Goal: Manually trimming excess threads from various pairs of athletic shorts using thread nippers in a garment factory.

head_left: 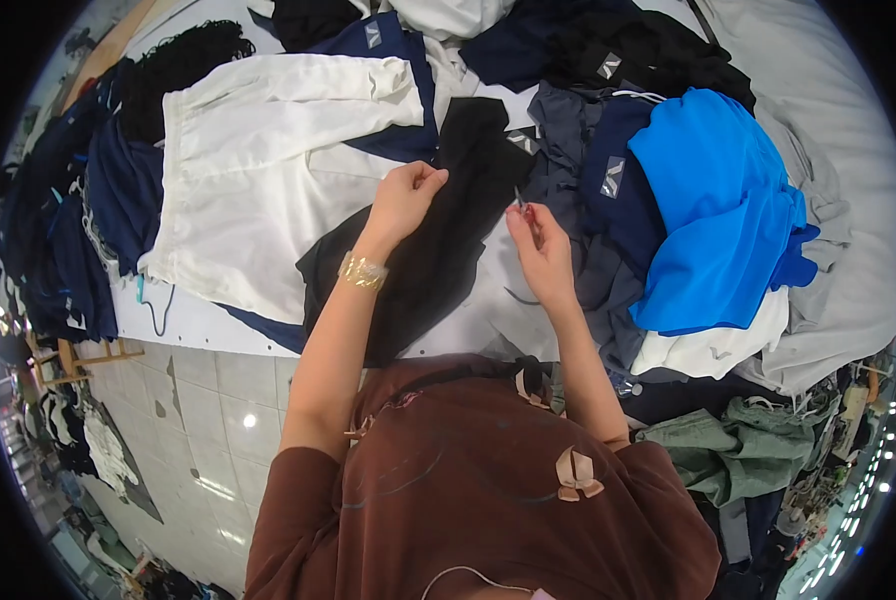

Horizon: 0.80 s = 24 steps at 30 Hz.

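A black garment (418,260) lies lengthwise on the white table in front of me. Above it my left hand (408,205) is closed in a pinch, thumb against fingers; anything between the fingertips is too small to make out. A bracelet circles that wrist. My right hand (545,258) is closed around small thread snips (528,212) with a red handle, their pointed metal tip angled up and away from me. The snips are beside the right edge of the black garment, apart from my left hand. White trousers (233,165) are spread to the left, partly under the black garment.
Bright blue garments (713,220) are heaped on the right, beside a navy piece (613,180) and dark grey cloth (593,250). Black clothes (648,60) cover the far side. Navy clothes (53,220) hang at the far left. Green cloth (738,450) lies low on the right.
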{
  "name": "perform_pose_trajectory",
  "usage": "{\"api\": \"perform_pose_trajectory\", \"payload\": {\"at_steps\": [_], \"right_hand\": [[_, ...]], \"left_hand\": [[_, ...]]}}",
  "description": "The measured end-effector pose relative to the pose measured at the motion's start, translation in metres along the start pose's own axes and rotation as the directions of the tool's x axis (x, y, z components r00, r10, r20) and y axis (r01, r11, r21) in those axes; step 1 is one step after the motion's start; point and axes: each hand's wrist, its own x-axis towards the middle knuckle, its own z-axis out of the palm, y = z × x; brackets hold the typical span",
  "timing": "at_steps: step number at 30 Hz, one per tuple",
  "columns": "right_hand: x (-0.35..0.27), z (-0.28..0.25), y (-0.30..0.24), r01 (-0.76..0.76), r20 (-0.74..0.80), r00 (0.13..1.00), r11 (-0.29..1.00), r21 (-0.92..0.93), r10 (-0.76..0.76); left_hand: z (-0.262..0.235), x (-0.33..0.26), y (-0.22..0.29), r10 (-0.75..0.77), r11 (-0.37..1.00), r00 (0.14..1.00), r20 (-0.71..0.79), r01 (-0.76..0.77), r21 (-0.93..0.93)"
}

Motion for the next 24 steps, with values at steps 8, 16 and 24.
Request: {"api": "perform_pose_trajectory", "payload": {"at_steps": [8, 16, 24], "right_hand": [[0.001, 0.018, -0.031, 0.240, 0.201, 0.962, 0.925, -0.294, -0.185], [0.005, 0.023, -0.035, 0.380, 0.211, 0.925, 0.809, -0.448, -0.317], [0.002, 0.021, -0.039, 0.418, 0.201, 0.908, 0.761, -0.495, -0.368]], "left_hand": [[-0.022, -0.039, 0.043, -0.048, 0.714, 0.997, 0.056, 0.074, -0.696], [-0.026, -0.048, 0.053, -0.077, 0.742, 0.997, -0.009, 0.051, -0.668], [-0.022, -0.053, 0.056, -0.039, 0.837, 0.999, -0.012, 0.026, -0.547]]}}
